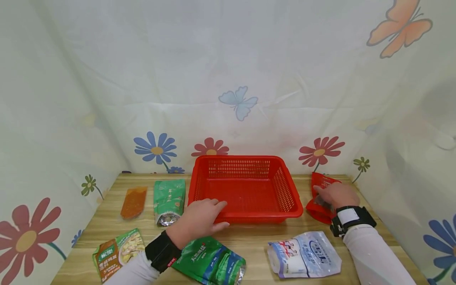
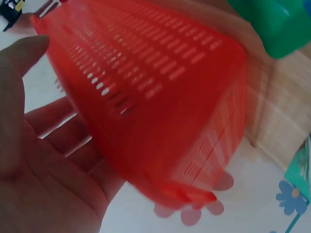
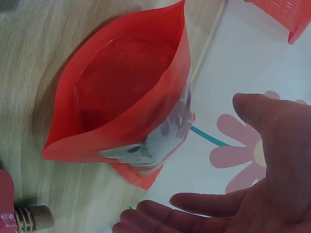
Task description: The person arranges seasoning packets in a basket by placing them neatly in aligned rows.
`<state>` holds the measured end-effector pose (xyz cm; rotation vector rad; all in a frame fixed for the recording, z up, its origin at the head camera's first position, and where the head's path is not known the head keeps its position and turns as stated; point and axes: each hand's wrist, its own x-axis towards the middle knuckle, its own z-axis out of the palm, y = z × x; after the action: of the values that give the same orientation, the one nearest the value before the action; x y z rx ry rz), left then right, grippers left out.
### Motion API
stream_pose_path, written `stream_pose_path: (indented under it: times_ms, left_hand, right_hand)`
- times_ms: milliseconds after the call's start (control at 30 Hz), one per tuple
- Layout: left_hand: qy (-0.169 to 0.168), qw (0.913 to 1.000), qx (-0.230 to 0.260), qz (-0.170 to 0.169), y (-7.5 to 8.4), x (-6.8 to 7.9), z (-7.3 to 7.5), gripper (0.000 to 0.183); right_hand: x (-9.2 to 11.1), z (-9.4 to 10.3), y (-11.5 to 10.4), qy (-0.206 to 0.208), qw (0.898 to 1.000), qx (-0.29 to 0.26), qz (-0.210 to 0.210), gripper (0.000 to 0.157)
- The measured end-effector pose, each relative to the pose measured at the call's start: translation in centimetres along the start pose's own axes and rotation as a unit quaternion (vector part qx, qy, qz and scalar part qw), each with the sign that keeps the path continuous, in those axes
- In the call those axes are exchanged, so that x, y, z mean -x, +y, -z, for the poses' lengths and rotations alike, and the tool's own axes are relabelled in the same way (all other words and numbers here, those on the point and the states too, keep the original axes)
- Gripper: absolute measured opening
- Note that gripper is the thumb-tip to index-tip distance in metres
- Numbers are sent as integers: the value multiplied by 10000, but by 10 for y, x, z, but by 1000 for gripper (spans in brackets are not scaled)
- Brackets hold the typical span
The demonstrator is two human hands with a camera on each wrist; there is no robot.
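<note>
My left hand (image 1: 199,219) is over the near left corner of a red plastic basket (image 1: 249,216). In the left wrist view, its thumb and fingers are spread beside the basket's slotted wall (image 2: 160,111). On the right, my right hand (image 1: 340,194) reaches over a red pouch (image 1: 322,213) with a clear window. The right wrist view shows that pouch (image 3: 163,109) with its mouth gaping, and my fingers (image 3: 214,204) extended beside it, a gap between thumb and pouch. Under my left wrist lies a green pouch (image 1: 210,261).
Left of the basket are a green foil pouch (image 1: 170,200) and an orange packet (image 1: 134,202). A brown-green food packet (image 1: 117,253) lies nearer. A white-blue pouch (image 1: 304,255) is at the front right. A ribbed cap (image 3: 36,217) shows in the right wrist view. Flowered cloth (image 1: 235,130) hangs behind.
</note>
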<state>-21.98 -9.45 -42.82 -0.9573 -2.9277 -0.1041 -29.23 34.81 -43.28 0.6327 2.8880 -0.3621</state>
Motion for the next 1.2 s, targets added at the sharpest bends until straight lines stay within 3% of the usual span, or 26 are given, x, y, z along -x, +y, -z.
stream_pose_path:
  times_ms: [233, 533, 833, 1200]
  left_hand:
    - [-61, 9997, -165, 178, 6, -6, -6, 59]
    - [-281, 9993, 102, 233, 6, -9, -17, 35]
    - [-250, 9993, 89, 271, 7, -10, -18, 25]
    - [-120, 9996, -87, 221, 8, -10, -19, 24]
  right_hand:
    - [-1, -3, -4, -369, 9991, -86, -203, 69]
    - [-4, -11, -9, -400, 9968, -376, -584, 72]
    - [-5, -15, -9, -370, 9989, 250, -108, 80]
    - [-5, -16, -8, -492, 9983, 306, 5, 82]
